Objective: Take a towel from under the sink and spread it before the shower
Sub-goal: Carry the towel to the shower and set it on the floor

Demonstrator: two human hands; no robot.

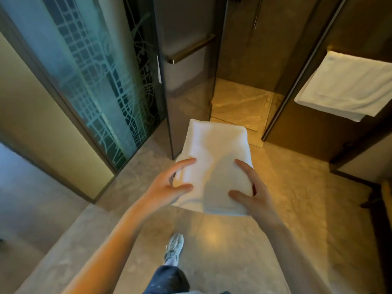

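Note:
A folded white towel (214, 158) hangs in the air in front of me, held flat above the marble floor. My left hand (169, 185) grips its near left edge with thumb and fingers spread over the top. My right hand (252, 187) holds its near right edge in the same way. Just beyond the towel lies the shower (241, 102), its floor lit and its glass door (188, 85) swung open toward me.
A patterned frosted glass panel (93, 77) stands at the left. Another white towel (347, 85) hangs on a rail at the right wall. My foot in a white sneaker (174, 249) is on the marble floor (286, 219). A dark wooden frame edges the right.

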